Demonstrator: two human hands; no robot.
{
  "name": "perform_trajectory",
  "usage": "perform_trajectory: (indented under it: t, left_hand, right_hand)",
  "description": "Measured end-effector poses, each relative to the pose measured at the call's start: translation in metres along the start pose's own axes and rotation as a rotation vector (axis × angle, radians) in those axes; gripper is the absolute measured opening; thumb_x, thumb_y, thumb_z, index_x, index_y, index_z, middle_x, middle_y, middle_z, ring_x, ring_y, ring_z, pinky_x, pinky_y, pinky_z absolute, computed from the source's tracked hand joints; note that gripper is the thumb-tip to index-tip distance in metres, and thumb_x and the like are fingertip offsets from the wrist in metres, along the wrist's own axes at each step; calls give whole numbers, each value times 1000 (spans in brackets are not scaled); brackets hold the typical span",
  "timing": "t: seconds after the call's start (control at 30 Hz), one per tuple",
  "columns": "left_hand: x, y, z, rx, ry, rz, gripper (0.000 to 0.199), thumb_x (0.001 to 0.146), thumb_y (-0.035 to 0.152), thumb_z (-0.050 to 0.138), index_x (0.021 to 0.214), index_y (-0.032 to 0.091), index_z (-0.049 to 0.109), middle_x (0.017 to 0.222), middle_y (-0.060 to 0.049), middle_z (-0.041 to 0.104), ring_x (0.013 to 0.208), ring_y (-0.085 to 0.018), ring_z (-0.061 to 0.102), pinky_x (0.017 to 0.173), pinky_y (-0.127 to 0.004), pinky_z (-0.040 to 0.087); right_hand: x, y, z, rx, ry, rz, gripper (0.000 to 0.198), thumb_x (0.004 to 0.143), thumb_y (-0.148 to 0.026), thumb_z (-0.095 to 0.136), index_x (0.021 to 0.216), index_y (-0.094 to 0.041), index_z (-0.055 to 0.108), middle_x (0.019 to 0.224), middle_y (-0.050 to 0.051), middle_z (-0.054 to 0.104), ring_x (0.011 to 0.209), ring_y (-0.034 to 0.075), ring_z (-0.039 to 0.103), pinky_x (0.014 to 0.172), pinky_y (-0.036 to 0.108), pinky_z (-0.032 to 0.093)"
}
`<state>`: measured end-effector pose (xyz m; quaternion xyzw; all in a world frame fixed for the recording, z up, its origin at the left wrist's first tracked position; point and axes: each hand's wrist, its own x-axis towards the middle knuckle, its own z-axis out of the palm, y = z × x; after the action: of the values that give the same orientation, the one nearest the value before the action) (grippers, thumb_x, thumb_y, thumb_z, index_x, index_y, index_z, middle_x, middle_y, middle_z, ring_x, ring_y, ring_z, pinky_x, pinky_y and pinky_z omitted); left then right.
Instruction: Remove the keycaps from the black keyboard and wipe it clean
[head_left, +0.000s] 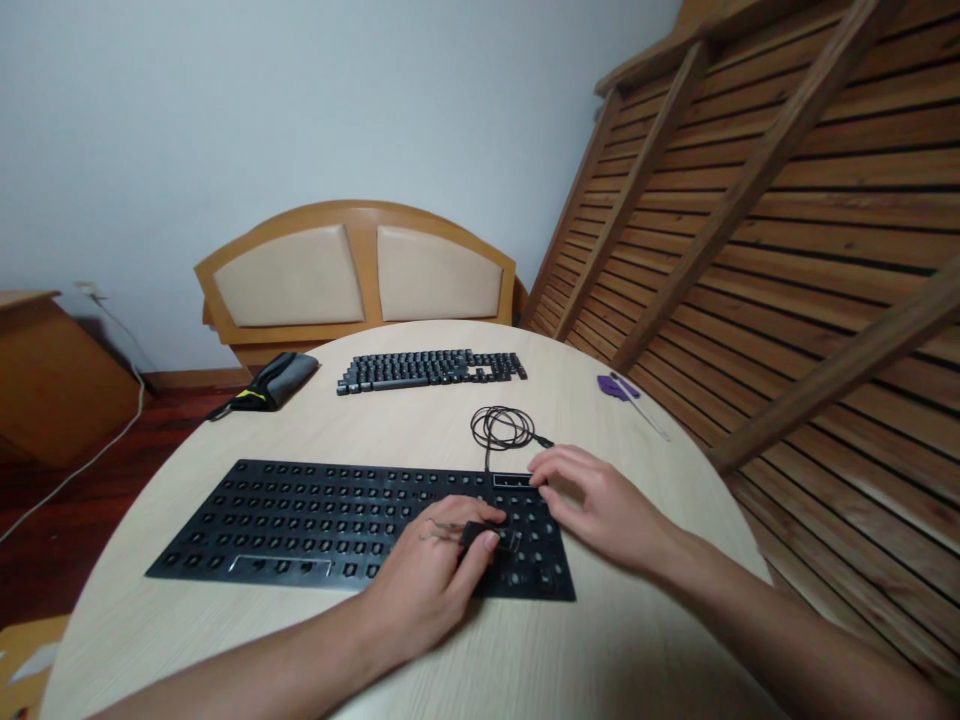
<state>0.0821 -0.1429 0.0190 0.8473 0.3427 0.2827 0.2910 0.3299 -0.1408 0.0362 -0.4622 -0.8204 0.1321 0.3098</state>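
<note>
The stripped keyboard [322, 525], the thing being worked on, lies flat on the worktop [405, 430], directly in front of the person, its switches bare. The left hand [435, 565] rests over its right-hand block, with thumb and fingers closed on a small dark piece [472, 532]; thin wires [447, 526] show across those fingers, though whether they belong to the piece cannot be told. The right hand [604, 495] is at the keyboard's far right corner, thumb and forefinger curved with a narrow gap between them; whether they press the edge or hold something tiny is unclear. Just beyond the keyboard lies its coiled cable [501, 428]; farther out is a set of black keycaps [427, 372], grouped in rows. A dark pouch [277, 383] sits beyond its left part, and a purple item [609, 385] with a pale stick [643, 408] lies beyond its right end.

The step in hand looks like close work on one spot in that right-hand block; fitting or removing cannot be told apart. The next move seems to call for a steady keyboard and a light, square grip on the small piece
</note>
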Motion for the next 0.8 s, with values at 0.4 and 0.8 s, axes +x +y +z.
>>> perform_trajectory:
  t: [0.4,0.8]
  left_hand:
    - [3,15,18,93,-19,15,35,98,26,40,112,15,70,110,-9,75,116,-25,62,103,-46,48]
    - [15,22,33,62,77,-49,26,93,19,43,97,15,69,99,-10,71,98,-26,63,92,-45,48]
  right_hand:
    - [-56,-17,28,46,-5,-55,31,73,-15,70,101,-22,60,116,11,65,112,27,59,97,43,50]
    - [-59,-12,32,18,73,-131,19,80,-20,71,98,-23,66,112,10,71,112,27,63,100,47,51]
